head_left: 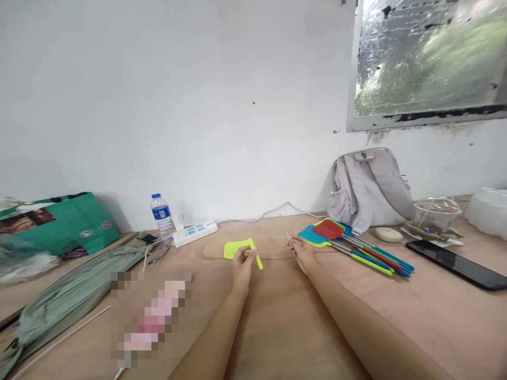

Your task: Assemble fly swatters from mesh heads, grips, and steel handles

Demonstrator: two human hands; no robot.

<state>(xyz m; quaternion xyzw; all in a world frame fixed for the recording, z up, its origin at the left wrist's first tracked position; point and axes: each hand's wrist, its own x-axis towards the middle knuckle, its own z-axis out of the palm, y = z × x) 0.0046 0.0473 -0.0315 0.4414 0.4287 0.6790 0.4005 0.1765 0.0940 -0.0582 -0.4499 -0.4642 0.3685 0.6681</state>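
My left hand [243, 259] is closed on a yellow-green fly swatter handle [256, 256], which slants between thumb and fingers. Just behind those fingers is a yellow-green mesh swatter head [234, 249]; whether the hand also grips it I cannot tell. My right hand [301, 252] pinches a short, thin metal rod [290, 240], its far end pointing up and to the left. Close to the right of this hand lies a pile of fly swatters with a red head [328, 229], blue and yellow-green heads, metal shafts and coloured handles [372, 261].
Along the wall stand a green bag [87, 216], a water bottle [161, 214], a white power strip [196, 233] and a grey backpack [370, 184]. A black phone [455, 264], a pale oval case [388, 234] and a plastic cup [435, 211] sit right. A grey-green bag [75, 293] lies left.
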